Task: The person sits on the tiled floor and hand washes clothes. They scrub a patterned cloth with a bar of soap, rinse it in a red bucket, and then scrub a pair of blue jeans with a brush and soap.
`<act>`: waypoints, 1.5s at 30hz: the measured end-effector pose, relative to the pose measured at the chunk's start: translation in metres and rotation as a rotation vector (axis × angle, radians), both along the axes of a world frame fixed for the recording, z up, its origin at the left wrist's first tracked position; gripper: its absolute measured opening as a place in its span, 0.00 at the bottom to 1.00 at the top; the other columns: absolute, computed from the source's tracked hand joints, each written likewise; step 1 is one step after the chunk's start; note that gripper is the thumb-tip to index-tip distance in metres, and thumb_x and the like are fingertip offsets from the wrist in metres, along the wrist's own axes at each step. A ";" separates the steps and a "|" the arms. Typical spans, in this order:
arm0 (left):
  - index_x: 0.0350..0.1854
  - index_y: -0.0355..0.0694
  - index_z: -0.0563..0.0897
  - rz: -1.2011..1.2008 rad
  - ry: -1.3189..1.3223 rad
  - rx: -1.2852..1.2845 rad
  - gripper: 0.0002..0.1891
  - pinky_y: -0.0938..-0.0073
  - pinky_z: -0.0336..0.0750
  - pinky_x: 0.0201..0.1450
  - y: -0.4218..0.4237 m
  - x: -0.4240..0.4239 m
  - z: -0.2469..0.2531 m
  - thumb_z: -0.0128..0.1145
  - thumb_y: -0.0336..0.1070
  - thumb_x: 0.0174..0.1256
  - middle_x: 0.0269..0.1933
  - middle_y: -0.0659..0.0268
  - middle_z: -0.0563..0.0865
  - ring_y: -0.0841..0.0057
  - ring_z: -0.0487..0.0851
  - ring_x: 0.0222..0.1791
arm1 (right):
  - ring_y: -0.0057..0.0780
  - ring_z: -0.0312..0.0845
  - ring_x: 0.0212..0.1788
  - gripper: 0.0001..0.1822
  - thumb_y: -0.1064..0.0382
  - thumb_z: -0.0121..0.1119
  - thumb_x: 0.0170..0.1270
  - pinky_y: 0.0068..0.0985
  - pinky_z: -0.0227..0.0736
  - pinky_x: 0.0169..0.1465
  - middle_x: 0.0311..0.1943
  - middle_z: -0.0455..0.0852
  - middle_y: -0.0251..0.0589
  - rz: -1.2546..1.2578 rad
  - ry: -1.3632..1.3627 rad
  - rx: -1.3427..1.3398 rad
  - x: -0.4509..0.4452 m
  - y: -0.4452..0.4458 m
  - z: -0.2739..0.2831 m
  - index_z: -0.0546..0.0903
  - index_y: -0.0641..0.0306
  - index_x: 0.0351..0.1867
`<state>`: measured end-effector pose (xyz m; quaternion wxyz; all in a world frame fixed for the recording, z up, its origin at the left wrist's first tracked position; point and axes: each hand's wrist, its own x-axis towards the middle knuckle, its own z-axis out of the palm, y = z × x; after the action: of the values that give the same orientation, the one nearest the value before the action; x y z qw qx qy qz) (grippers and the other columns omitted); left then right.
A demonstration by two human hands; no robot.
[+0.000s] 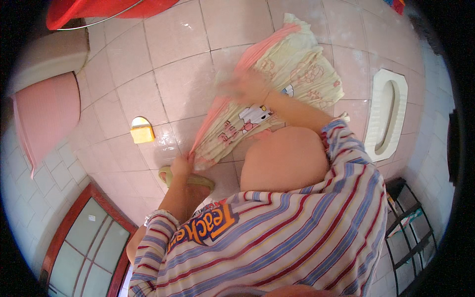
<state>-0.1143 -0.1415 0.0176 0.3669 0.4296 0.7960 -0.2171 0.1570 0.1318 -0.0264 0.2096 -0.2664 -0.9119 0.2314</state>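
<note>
A pale yellow cloth (310,74) with a pink border and cartoon prints lies spread and wrinkled across the tiled floor. My left hand (182,166) grips its near left corner, just above a green slipper (200,181) on my foot. Farther out, my right hand (246,87) is over the pink border near the cloth's middle. That hand is blurred, and its fingers cannot be made out clearly. Left of the cloth, a yellow block (142,134), possibly soap, rests against a small white rounded piece (140,121). My bent bare knee (285,157) is close to the cloth's near edge.
A red bucket (111,9) with a wire handle stands at the upper left, above a pink sheet (52,115). To the right is a white squat toilet (386,115). A black rack (408,226) and a wood-framed door (87,241) flank me on the pink tiles (182,41).
</note>
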 end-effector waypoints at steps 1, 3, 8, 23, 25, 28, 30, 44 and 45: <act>0.43 0.48 0.83 0.020 0.021 0.006 0.23 0.50 0.76 0.42 0.001 -0.002 0.004 0.46 0.62 0.66 0.36 0.52 0.86 0.49 0.84 0.39 | 0.45 0.76 0.53 0.17 0.49 0.57 0.58 0.43 0.73 0.50 0.51 0.79 0.48 -0.110 -0.402 -0.119 0.023 0.040 -0.018 0.82 0.52 0.45; 0.44 0.48 0.83 0.073 0.044 0.007 0.23 0.49 0.76 0.43 -0.006 0.002 0.012 0.46 0.61 0.66 0.37 0.51 0.86 0.49 0.83 0.41 | 0.44 0.77 0.52 0.24 0.40 0.55 0.60 0.42 0.73 0.51 0.51 0.80 0.46 -0.761 -0.467 -0.255 0.095 0.117 -0.024 0.81 0.49 0.52; 0.44 0.45 0.83 0.126 -0.013 0.035 0.23 0.49 0.75 0.44 0.000 0.004 0.005 0.44 0.58 0.68 0.39 0.47 0.85 0.47 0.82 0.42 | 0.48 0.76 0.52 0.31 0.33 0.49 0.61 0.40 0.73 0.53 0.51 0.77 0.56 -1.110 -0.380 -0.371 0.151 0.139 0.017 0.71 0.35 0.65; 0.40 0.36 0.79 0.120 -0.062 0.349 0.20 0.53 0.75 0.42 0.044 0.012 0.001 0.54 0.52 0.65 0.38 0.46 0.84 0.46 0.82 0.40 | 0.49 0.79 0.41 0.27 0.46 0.54 0.62 0.43 0.73 0.43 0.43 0.79 0.53 -1.196 -0.387 -0.286 0.163 0.062 0.020 0.73 0.44 0.64; 0.44 0.36 0.77 -0.059 -0.071 0.466 0.21 0.54 0.76 0.43 0.040 0.037 0.000 0.58 0.50 0.61 0.41 0.47 0.83 0.47 0.81 0.41 | 0.50 0.78 0.40 0.28 0.46 0.56 0.61 0.43 0.73 0.44 0.41 0.78 0.53 -1.143 -0.303 -0.266 0.144 0.040 0.017 0.73 0.43 0.64; 0.52 0.34 0.72 -0.387 -0.018 0.484 0.25 0.55 0.76 0.47 0.028 0.070 0.004 0.63 0.43 0.55 0.45 0.48 0.80 0.49 0.80 0.44 | 0.52 0.75 0.46 0.29 0.46 0.61 0.57 0.42 0.71 0.50 0.41 0.77 0.53 -0.593 -0.203 -0.280 0.073 -0.041 -0.002 0.74 0.46 0.62; 0.58 0.33 0.68 -0.349 -0.045 0.312 0.31 0.55 0.76 0.49 0.023 0.075 -0.013 0.64 0.38 0.52 0.47 0.47 0.78 0.49 0.78 0.47 | 0.52 0.73 0.51 0.28 0.49 0.61 0.55 0.42 0.69 0.53 0.47 0.79 0.52 -0.253 -0.147 -0.427 0.031 -0.093 0.001 0.77 0.52 0.58; 0.51 0.38 0.78 -0.129 -0.093 0.074 0.20 0.56 0.76 0.49 0.074 0.040 -0.015 0.54 0.39 0.55 0.46 0.48 0.84 0.52 0.83 0.47 | 0.48 0.76 0.43 0.31 0.54 0.65 0.52 0.41 0.72 0.46 0.38 0.79 0.51 -0.603 -0.153 -0.360 0.081 -0.087 0.003 0.75 0.39 0.61; 0.52 0.39 0.78 -0.116 -0.076 0.081 0.20 0.56 0.77 0.48 0.072 0.043 -0.013 0.54 0.39 0.55 0.45 0.49 0.85 0.52 0.83 0.47 | 0.46 0.75 0.43 0.30 0.58 0.65 0.51 0.40 0.72 0.45 0.37 0.78 0.49 -0.313 -0.138 -0.479 0.052 -0.114 0.012 0.77 0.41 0.60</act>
<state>-0.0715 -0.0695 0.0048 0.3658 0.4975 0.7635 -0.1891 0.2091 0.0174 -0.0147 0.1113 -0.4610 -0.7911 0.3863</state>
